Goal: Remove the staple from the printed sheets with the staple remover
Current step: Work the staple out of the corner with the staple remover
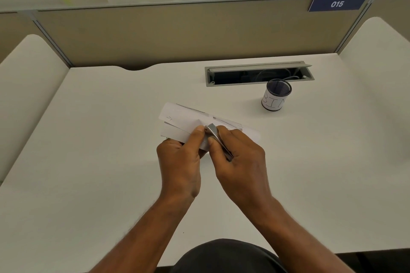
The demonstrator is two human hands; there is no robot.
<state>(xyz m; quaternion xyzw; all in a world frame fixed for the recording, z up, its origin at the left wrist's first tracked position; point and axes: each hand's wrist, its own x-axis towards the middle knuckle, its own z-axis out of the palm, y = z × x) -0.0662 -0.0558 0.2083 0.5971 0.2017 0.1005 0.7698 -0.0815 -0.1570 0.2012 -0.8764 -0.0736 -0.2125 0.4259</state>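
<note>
On the white desk [93, 139] we see a cup [276, 95] far beyond our right hand [238, 155], inside hidden. Left hand [180, 157] pinches papers [184, 117]; right grips a metal tool [214, 134] against them.

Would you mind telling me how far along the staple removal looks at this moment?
Done: both things are picked up. In hand: the left hand grips the white printed sheets while the right hand pinches the silver metal staple remover against their near edge. The staple itself is hidden, so it cannot be called out yet. Left: pulling it free, perhaps into the black mesh cup labelled BIN.
</note>
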